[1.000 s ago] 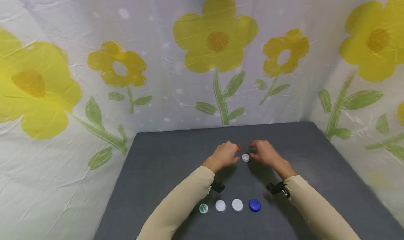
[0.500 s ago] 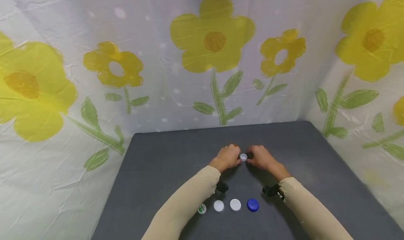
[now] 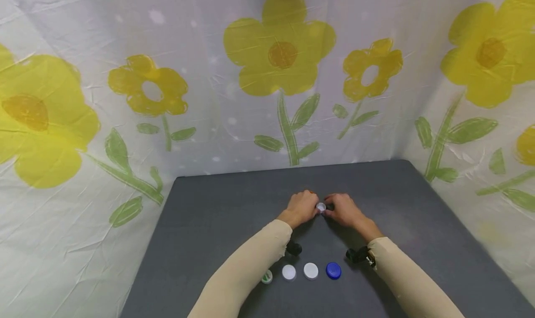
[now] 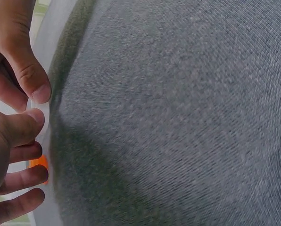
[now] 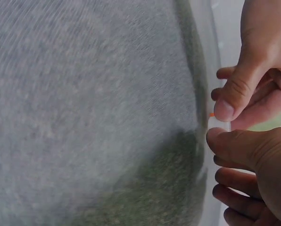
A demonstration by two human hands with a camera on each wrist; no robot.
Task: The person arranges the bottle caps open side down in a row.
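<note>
A small round white bottle cap point(image 3: 321, 207) lies between both hands near the back of the dark table, its hollow side up. My left hand point(image 3: 303, 206) pinches its left side with thumb and fingertips. From the right, my right hand point(image 3: 343, 209) holds the opposite side, its thumb at the near edge. In the left wrist view, the two thumbs meet close together over the white cap point(image 4: 44, 112). An orange cap point(image 4: 39, 165) sits behind the left hand's fingers, mostly covered; a sliver of the orange cap point(image 3: 311, 192) shows past the knuckles in the head view.
Nearer the front stands a row of caps: a green-and-white cap point(image 3: 267, 276) partly behind the left sleeve, two white caps point(image 3: 311, 271), and a blue cap point(image 3: 333, 270). The dark grey table point(image 3: 225, 216) meets a flower-printed curtain point(image 3: 200, 123) at the back and sides.
Both hands have closed in on the white cap and now hold it from either side; the right hand came in from the right. The left sleeve now hides the blue piece beside the green-and-white cap.
</note>
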